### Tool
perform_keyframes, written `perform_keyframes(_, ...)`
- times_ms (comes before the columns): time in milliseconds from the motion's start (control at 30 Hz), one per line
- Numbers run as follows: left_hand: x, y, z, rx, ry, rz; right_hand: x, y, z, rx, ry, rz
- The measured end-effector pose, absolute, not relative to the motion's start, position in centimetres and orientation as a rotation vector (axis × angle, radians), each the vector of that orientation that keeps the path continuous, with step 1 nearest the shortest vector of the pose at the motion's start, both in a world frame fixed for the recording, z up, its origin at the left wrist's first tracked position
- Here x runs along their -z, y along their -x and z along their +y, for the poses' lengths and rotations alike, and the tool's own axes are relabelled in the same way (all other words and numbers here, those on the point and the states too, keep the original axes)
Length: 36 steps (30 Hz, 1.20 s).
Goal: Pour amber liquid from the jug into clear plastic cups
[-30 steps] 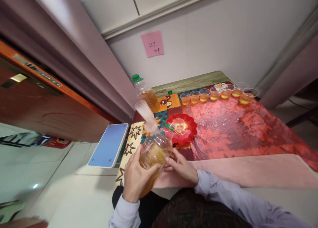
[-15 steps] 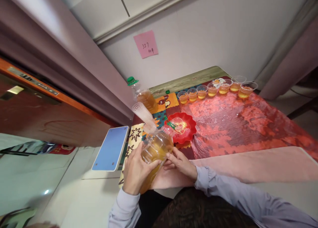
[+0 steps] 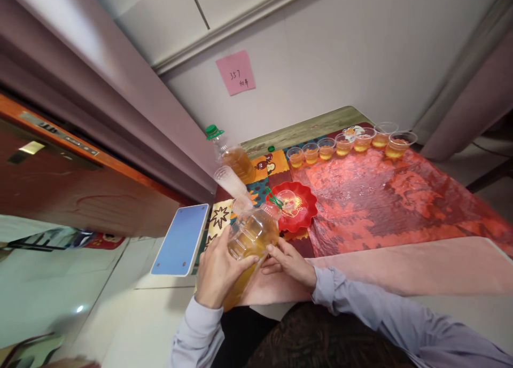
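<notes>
A broad stretch of red tablecloth (image 3: 360, 202) lies open to the right hand (image 3: 289, 265), right of a scalloped red plate (image 3: 308, 210), bounded at the back by seven partly filled plastic cups (image 3: 343, 146). Ahead of the left hand (image 3: 218, 272), a tilted jug (image 3: 253, 233), stacked clear cups (image 3: 231, 181) and a green-capped bottle (image 3: 237, 162) crowd the way.

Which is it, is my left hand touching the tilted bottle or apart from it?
Touching. The head view shows the left hand on the tilted bottle, thumb laid across its side.

A clear plastic jug (image 3: 256, 230), partly filled with amber liquid (image 3: 237, 292), is held tilted over the table's (image 3: 306, 130) near edge, towards its left corner.
</notes>
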State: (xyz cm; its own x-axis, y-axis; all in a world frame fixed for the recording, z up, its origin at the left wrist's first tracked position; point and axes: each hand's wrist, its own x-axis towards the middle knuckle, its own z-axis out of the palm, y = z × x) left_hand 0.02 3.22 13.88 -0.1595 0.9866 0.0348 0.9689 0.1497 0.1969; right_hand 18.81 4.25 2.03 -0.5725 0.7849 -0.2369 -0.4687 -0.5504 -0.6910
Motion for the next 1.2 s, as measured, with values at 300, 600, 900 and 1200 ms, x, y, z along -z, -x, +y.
perform_keyframes(300, -15.8, -1.2, 3.9, -0.105, -1.961, 2.314, -2.4, -18.7, 4.5, -2.168, 0.721, -0.713)
perform_keyframes(600, -16.2, -1.2, 4.3, -0.057, -1.984, 2.311, -2.5, -18.5, 4.7, -2.152, 0.731, -0.696)
perform_keyframes(900, -16.8, -1.2, 4.7, -0.007, -1.981, 2.29, -2.6, -18.2, 4.7, -2.164, 0.731, -0.658)
perform_keyframes(1200, -17.2, -1.4, 4.8, 0.032, -1.994, 2.285, -2.8, -18.2, 4.7, -2.169, 0.73, -0.646)
